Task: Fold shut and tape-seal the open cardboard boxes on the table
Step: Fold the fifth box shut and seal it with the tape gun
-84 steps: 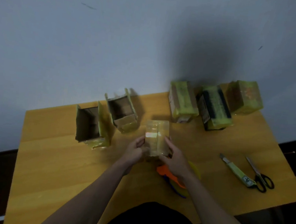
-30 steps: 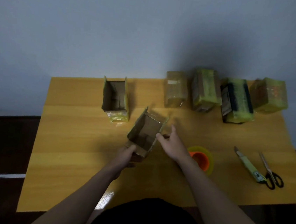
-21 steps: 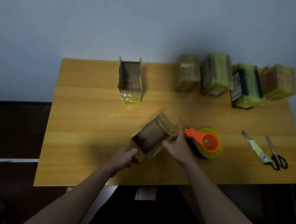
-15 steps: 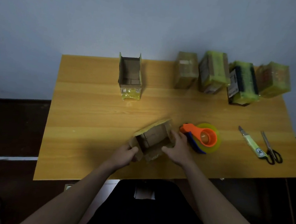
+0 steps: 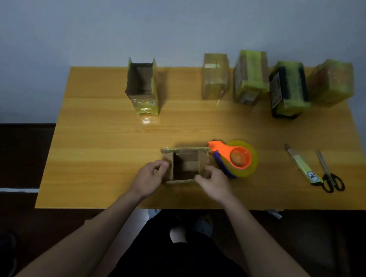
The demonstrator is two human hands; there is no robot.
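A small open cardboard box (image 5: 185, 164) stands upright near the table's front edge, its flaps up and its inside showing. My left hand (image 5: 149, 177) grips its left flap. My right hand (image 5: 214, 183) grips its right flap and front corner. An orange tape dispenser with a yellow roll (image 5: 237, 158) lies just right of the box. A second open box (image 5: 143, 84) stands at the back left. Several sealed boxes (image 5: 250, 76) line the back right edge.
A utility knife (image 5: 302, 166) and black-handled scissors (image 5: 329, 176) lie at the right of the wooden table (image 5: 100, 143). A grey wall rises behind the table. Dark floor and my legs show below the front edge.
The sealed box went to the back row and I pulled an open box to the front. It has turned from tilted to square and upright between my hands, close beside the dispenser.
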